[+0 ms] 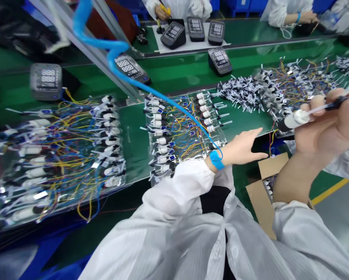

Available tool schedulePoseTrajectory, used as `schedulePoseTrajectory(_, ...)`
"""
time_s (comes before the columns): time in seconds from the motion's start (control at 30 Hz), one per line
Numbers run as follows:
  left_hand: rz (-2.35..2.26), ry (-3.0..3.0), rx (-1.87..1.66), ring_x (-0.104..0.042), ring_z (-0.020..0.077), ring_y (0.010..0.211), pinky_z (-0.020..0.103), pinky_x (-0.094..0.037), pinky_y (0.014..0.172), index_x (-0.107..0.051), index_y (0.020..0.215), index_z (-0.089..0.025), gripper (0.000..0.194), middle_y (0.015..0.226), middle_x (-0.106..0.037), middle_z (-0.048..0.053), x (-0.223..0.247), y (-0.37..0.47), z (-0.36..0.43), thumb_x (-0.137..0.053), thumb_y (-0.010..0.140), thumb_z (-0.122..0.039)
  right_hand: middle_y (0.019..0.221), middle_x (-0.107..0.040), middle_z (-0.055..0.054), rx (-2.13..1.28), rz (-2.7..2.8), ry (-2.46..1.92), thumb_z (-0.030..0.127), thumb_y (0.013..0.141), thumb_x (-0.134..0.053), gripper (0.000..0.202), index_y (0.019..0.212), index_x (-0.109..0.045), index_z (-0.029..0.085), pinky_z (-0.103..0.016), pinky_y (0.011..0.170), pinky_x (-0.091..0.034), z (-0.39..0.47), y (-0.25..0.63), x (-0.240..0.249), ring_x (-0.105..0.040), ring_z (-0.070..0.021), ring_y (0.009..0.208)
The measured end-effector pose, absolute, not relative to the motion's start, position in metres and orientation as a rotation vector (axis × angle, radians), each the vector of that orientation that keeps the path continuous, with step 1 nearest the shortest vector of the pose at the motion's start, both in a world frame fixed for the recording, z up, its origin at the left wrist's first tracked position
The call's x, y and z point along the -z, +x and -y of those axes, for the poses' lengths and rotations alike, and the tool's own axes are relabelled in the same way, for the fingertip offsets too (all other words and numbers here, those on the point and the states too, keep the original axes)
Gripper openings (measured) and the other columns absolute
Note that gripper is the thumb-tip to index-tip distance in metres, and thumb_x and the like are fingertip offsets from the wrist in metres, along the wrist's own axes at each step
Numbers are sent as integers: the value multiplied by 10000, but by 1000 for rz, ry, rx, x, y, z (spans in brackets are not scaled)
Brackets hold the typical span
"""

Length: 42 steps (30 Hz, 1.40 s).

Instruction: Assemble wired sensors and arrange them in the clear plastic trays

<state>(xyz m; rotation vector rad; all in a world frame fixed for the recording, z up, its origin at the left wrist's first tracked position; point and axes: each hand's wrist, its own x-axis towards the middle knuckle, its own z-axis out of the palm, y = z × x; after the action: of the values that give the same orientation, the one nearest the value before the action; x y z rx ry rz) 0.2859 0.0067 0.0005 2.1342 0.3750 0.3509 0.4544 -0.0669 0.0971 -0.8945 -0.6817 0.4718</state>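
Cylinder, probably light, stiff and best held round its white barrel, sits in the grasp of the right hand near the bench, while the left hand spreads empty

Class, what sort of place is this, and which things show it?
Probably an electronics assembly line: a green bench holds rows of wired parts, monitors with digit screens stand beyond, and people in white coats work opposite.

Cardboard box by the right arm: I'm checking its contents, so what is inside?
Small white parts and what looks like wiring show; the right forearm hides the rest of the box's inside.
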Motion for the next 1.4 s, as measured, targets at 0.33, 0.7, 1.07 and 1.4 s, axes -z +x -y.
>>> schedulePoseTrajectory(0.33,-359,1973,-366,-358,388,1616,626,-327,1302,-655,1365,-197,419,1650,-507,185,12,286,64,-668,991,-387,1059,-685,17,-324,769,-921,565,828,-862,185,954,-819,437,-302,731,-622,116,463,-131,-743,-199,1021)
schedulePoseTrajectory(0.7,-494,876,-612,-566,153,494,305,-540,547,-774,1119,-330,185,605,-618,-7,-3,93,82,-626,1023,-386,980,-729,-5,-483,724,-1070,460,915,-786,204,1038,-721,310,-233,537,-568,114,474,-91,-717,-137,760)
schedulePoseTrajectory(1.07,-634,909,-732,-489,97,383,210,-349,317,-861,990,-380,439,776,-793,49,11,40,65,-1025,602,-506,811,-630,49,-872,655,-926,318,726,-925,334,831,-616,245,-176,374,-244,82,413,-46,-349,-50,518)
schedulePoseTrajectory(1.4,-800,933,-864,-805,279,984,355,-676,820,-849,1040,-211,389,1115,-838,142,20,102,44,-962,739,-429,819,-753,-25,-916,1016,-1045,137,772,-889,171,806,-796,276,-301,632,-583,87,309,-13,-689,-162,721)
